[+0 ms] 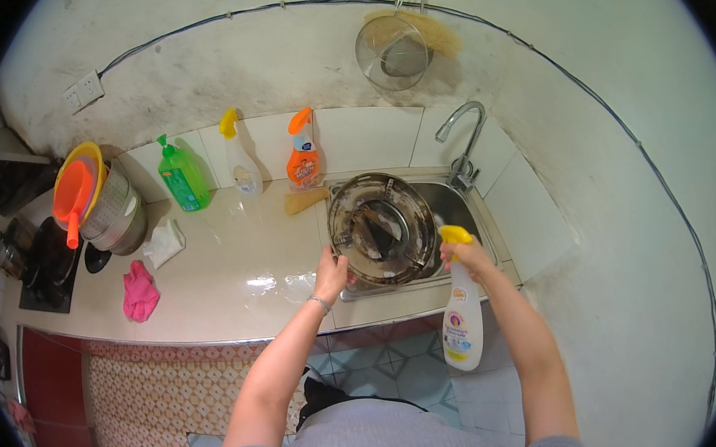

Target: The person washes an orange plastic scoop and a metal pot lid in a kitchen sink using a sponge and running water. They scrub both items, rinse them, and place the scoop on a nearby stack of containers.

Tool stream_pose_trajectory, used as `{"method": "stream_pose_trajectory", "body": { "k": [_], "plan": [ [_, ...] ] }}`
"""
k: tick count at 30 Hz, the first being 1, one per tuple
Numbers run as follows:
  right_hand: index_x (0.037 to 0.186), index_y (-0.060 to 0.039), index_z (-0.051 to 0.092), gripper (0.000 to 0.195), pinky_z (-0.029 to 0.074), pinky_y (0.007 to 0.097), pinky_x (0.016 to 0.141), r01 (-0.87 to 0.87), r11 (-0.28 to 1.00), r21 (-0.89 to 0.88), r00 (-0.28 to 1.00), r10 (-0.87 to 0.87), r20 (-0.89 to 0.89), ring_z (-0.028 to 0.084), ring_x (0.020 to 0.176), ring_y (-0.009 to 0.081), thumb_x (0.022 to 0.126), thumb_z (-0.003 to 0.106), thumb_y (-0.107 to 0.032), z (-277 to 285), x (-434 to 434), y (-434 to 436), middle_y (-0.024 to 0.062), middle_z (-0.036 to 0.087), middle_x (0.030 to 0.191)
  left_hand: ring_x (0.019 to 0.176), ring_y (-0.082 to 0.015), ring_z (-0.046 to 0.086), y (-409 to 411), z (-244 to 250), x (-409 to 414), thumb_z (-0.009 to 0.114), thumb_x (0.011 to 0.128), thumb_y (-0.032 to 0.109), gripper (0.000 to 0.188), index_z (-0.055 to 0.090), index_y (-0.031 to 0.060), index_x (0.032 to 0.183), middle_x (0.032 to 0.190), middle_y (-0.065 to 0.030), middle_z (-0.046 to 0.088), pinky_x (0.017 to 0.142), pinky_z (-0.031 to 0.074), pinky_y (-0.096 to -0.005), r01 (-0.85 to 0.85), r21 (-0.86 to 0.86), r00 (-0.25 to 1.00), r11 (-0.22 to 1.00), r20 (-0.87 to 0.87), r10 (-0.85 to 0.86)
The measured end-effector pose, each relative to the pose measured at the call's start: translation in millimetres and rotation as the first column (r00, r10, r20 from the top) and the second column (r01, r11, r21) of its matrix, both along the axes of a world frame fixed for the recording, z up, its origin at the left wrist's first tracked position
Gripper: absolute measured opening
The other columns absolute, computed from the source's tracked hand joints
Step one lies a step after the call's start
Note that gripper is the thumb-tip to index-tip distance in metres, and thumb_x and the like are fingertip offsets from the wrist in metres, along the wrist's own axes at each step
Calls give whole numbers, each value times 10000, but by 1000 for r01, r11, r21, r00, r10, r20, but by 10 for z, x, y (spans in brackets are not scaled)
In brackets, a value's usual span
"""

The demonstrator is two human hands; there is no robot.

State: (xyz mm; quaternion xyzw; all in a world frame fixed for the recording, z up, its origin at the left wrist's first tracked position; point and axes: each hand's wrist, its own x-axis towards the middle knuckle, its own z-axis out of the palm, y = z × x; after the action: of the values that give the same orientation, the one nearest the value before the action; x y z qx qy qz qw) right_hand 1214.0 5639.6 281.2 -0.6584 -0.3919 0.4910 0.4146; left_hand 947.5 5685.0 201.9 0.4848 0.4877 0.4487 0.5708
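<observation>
My left hand (331, 272) grips the lower left rim of a round, stained metal gas-stove drip pan (367, 254). The pan has a hole in its middle and is held over the stainless steel sink (452, 199), hiding much of the basin. In my right hand (471, 259) is a white spray bottle (462, 323) with a yellow trigger head (456, 235). Its head is close to the pan's right edge, and its body hangs down past the counter's front edge.
A chrome faucet (469, 140) rises behind the sink. Along the tiles stand an orange spray bottle (303, 161), another white spray bottle (242, 163) and a green pump bottle (183, 178). A sponge (305, 200), a pink cloth (140, 291), a white cloth (164, 242) and stacked colanders (107, 207) are leftward.
</observation>
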Motion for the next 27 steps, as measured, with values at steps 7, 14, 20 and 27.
{"method": "stream_pose_trajectory", "body": {
  "k": [7, 14, 20, 27],
  "plan": [
    [821, -2, 564, 154, 433, 267, 509, -171, 985, 19, 976, 172, -130, 519, 527, 146, 702, 614, -86, -85, -349, -319, 69, 565, 695, 490, -207, 583, -29, 39, 227, 409, 805, 82, 225, 349, -22, 995, 723, -142, 545, 422, 482, -291, -118, 20, 993, 993, 9, 118],
    [808, -11, 537, 131, 415, 263, 531, -298, 954, 16, 950, 298, -94, 511, 513, 155, 695, 573, -67, -63, -772, -290, 63, 538, 658, 489, -202, 582, -151, -12, 355, 419, 807, 86, 252, 343, -25, 1020, 751, -148, 552, 429, 486, -289, -127, 30, 992, 991, 29, 126],
    [812, 0, 542, 134, 431, 277, 510, -310, 949, -60, 945, 301, -124, 516, 546, 154, 689, 579, -38, -150, -718, -254, 71, 541, 674, 485, -201, 580, -21, -153, 155, 420, 810, 92, 327, 326, -33, 1097, 747, -154, 553, 424, 484, -287, -159, 37, 986, 987, 53, 157],
    [722, 2, 549, 92, 410, 287, 480, -178, 982, -62, 983, 180, 29, 501, 460, 167, 668, 566, -71, -125, -523, 69, 70, 530, 610, 464, -201, 574, 244, 41, -157, 411, 813, 81, 261, 331, -30, 1036, 740, -156, 560, 419, 477, -279, -134, 34, 991, 990, 6, 134]
  ]
}}
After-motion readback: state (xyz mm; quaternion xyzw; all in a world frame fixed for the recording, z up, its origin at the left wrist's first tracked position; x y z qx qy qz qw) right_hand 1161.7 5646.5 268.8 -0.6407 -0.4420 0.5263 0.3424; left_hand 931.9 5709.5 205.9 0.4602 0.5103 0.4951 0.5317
